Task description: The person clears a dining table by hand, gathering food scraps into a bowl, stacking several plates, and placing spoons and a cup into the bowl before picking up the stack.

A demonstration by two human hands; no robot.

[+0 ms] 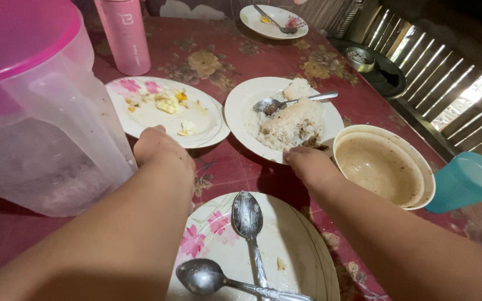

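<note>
1. head view, and the biggest thing on show is the clear plastic pitcher (40,128) with its pink lid, filling the near left of the floral red table (218,61).
2. next in size, the near plate (285,245) with pink flowers, right under the forearms, carrying two used spoons (247,223) that lie close together, one pointing away, one lying across the bottom edge.
3. rice plate (246,108) sits centre, heaped with white rice (294,122), a spoon (285,102) resting on top of it.
4. left of it, touching rims or nearly so, the scraps plate (152,117) holds bits of egg.
5. stacked tan bowls (383,164) stand just right of the rice plate, a teal cup (467,181) beside them at the frame edge.
6. pink bottle (125,34) stands upright beyond the scraps plate; another small plate sits far back.
7. left hand (160,147) is at the near rim of the scraps plate, fingers curled under and hidden, so i cannot tell whether they grip it.
8. right hand (308,161) is at the near rim of the rice plate, fingers tucked at the edge; grip unclear too.
</note>
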